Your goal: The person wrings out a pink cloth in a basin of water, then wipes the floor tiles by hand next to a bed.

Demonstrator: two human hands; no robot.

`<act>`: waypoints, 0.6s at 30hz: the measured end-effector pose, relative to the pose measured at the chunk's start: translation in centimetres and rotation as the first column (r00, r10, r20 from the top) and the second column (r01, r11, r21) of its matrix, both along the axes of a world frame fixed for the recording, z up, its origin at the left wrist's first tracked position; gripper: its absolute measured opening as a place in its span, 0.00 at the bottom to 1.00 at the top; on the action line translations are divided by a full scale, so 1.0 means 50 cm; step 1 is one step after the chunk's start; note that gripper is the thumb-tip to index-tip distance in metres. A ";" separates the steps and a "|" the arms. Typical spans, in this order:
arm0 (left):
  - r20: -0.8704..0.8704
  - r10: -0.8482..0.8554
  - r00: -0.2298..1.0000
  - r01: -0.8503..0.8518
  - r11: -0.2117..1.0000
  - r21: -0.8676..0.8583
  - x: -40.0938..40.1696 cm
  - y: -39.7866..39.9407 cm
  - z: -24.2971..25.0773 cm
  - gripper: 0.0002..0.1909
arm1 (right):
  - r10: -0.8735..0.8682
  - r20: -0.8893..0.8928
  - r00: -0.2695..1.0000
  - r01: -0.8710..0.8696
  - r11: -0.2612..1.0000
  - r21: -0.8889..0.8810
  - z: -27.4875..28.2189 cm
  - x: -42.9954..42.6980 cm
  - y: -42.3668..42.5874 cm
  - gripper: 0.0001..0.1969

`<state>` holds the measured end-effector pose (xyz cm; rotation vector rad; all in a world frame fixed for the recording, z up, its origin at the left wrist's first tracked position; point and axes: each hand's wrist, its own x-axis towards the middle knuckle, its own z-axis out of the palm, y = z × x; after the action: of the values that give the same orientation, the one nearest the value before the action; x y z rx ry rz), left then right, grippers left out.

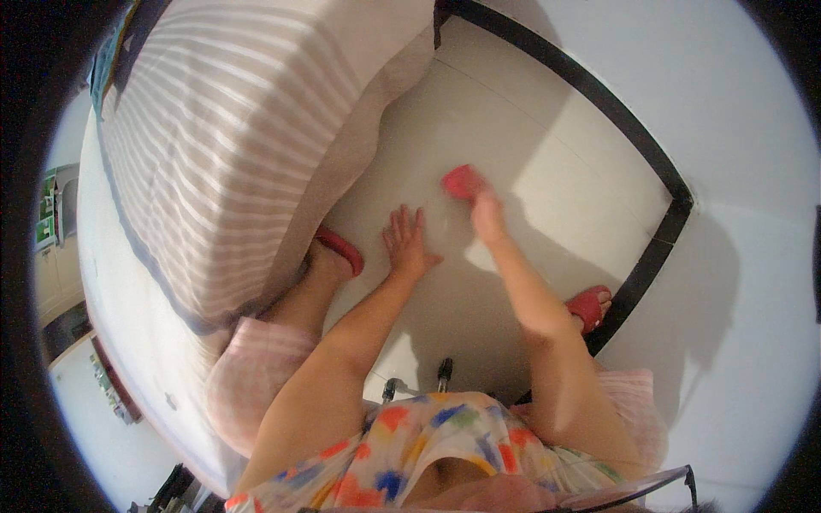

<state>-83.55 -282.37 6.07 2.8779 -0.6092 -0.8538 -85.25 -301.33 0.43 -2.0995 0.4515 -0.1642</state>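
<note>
My right hand [487,215] grips a pinkish-red cloth [460,181] against the pale tiled floor [442,122]. Both hand and cloth are blurred, so the exact hold is hard to make out. To its left, my left hand [408,247] has its fingers spread and holds nothing. It is over the floor tiles, and whether the palm touches them cannot be told. My feet, in a red slipper [346,250] on the left and another red slipper [590,308] on the right, are set wide apart on either side of my arms.
On the left, a striped beige cloth [256,122] hangs over a piece of furniture down to the floor. A black skirting strip [641,144] runs along the white wall [725,128] on the right. Close to my body are black-tipped chair legs or casters [446,367].
</note>
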 end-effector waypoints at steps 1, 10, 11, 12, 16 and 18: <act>0.016 -0.011 1.000 0.012 1.000 -0.012 -0.002 0.008 0.005 0.62 | -0.121 0.083 0.989 0.120 0.993 0.017 0.000 -0.004 -0.044 0.23; 0.186 -0.110 0.976 0.163 0.938 -0.305 0.041 -0.052 0.088 0.46 | -0.423 0.148 0.894 0.446 0.809 -0.383 -0.072 -0.098 -0.336 0.30; 0.188 -0.109 0.976 0.163 0.939 -0.303 0.059 -0.066 0.103 0.46 | -0.351 0.134 0.927 0.359 0.722 -0.591 -0.073 -0.096 -0.333 0.30; 0.217 -0.040 0.975 0.107 0.947 -0.304 0.082 -0.077 0.117 0.45 | -0.348 0.139 0.927 0.360 0.725 -0.587 -0.068 -0.084 -0.322 0.30; 0.247 0.293 0.924 -0.113 0.825 -0.554 0.189 -0.074 0.106 0.44 | -0.405 0.091 0.910 0.365 0.674 -0.642 -0.044 -0.004 -0.261 0.30; 0.220 0.426 0.878 -0.220 0.766 -0.605 0.243 -0.067 0.093 0.44 | -0.341 0.099 0.935 0.324 0.704 -0.633 -0.044 0.045 -0.260 0.32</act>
<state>-71.37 -285.74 10.74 2.4592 -0.2829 -0.0721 -82.99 -314.33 -1.79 -2.6745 0.8941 -0.5787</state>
